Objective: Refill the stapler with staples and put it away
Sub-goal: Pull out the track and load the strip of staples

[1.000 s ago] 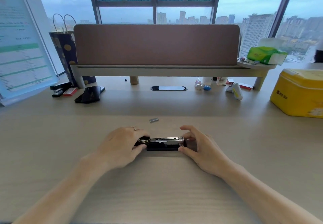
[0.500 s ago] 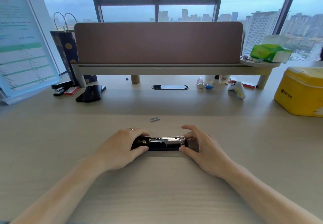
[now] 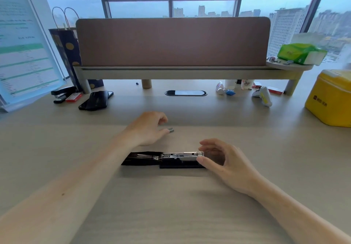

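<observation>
A black stapler (image 3: 171,160) lies opened flat at the middle of the desk, its lid folded out to the left and the shiny metal magazine exposed on the right. My right hand (image 3: 224,162) pinches the front end of the magazine between thumb and fingers. My left hand (image 3: 146,129) is further out on the desk. Its thumb tip is at the left end of a short strip of staples (image 3: 171,130), which lies flat on the desk. The fingers are curled above the strip and do not close on it.
At the back left are a second black stapler (image 3: 60,93), a red staple box (image 3: 74,97) and a black phone (image 3: 95,101). A raised shelf (image 3: 171,72) with a brown screen spans the back. A yellow box (image 3: 330,99) and a white controller (image 3: 263,96) sit right.
My left hand has let go of the stapler and moved forward to the staple strip. The black lid now lies folded open to the left. My right hand stays at the front end.
</observation>
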A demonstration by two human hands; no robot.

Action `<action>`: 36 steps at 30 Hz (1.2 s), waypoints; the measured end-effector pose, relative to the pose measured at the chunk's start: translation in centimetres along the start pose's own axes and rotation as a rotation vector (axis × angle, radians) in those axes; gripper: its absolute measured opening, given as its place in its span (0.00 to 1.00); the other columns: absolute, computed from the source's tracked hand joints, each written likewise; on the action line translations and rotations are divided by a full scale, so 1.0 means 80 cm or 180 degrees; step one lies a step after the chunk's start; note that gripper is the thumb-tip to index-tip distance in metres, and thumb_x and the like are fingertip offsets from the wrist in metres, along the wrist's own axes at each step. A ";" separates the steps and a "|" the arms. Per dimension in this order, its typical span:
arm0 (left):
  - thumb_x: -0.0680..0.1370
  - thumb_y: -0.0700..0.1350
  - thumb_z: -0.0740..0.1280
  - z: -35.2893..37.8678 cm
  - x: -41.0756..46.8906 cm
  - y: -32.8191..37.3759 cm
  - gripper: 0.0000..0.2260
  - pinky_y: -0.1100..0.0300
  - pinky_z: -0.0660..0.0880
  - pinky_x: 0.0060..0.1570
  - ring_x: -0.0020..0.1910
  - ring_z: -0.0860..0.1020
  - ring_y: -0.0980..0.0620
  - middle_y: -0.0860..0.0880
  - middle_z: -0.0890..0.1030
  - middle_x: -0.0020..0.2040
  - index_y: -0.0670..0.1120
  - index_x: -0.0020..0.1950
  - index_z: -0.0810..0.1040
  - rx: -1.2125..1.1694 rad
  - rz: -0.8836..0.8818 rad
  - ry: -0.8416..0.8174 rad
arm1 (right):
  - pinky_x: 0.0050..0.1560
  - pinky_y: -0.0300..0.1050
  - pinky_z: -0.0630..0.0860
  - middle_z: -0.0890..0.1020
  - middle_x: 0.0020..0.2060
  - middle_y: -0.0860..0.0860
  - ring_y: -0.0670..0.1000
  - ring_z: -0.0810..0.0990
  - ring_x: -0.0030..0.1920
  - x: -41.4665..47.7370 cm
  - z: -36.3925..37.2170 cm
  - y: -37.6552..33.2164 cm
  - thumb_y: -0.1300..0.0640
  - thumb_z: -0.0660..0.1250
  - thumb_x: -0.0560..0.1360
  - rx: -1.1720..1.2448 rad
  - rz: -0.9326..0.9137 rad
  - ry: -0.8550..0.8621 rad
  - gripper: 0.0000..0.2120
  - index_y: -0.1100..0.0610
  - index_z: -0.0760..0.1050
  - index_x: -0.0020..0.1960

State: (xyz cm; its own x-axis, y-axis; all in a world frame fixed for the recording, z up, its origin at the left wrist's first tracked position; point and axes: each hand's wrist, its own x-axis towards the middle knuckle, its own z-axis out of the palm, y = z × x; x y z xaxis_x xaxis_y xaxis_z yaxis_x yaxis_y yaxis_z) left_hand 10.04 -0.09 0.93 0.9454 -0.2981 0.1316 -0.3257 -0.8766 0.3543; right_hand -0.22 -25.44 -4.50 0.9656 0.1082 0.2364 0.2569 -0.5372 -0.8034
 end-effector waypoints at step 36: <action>0.78 0.45 0.73 0.024 -0.035 0.049 0.03 0.59 0.77 0.48 0.45 0.82 0.54 0.55 0.85 0.45 0.48 0.51 0.82 -0.1046 0.0931 0.0604 | 0.36 0.34 0.83 0.88 0.36 0.54 0.44 0.83 0.30 0.089 0.002 -0.047 0.56 0.72 0.81 0.1407 0.1125 -0.0229 0.09 0.62 0.85 0.47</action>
State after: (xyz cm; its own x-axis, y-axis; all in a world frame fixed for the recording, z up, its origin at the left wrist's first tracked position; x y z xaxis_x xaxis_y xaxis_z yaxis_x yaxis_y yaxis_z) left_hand 6.15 -3.40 0.21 0.8051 -0.4133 0.4254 -0.5926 -0.5913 0.5471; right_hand 5.67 -22.56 0.10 0.9922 0.0506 -0.1137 -0.1049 -0.1516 -0.9828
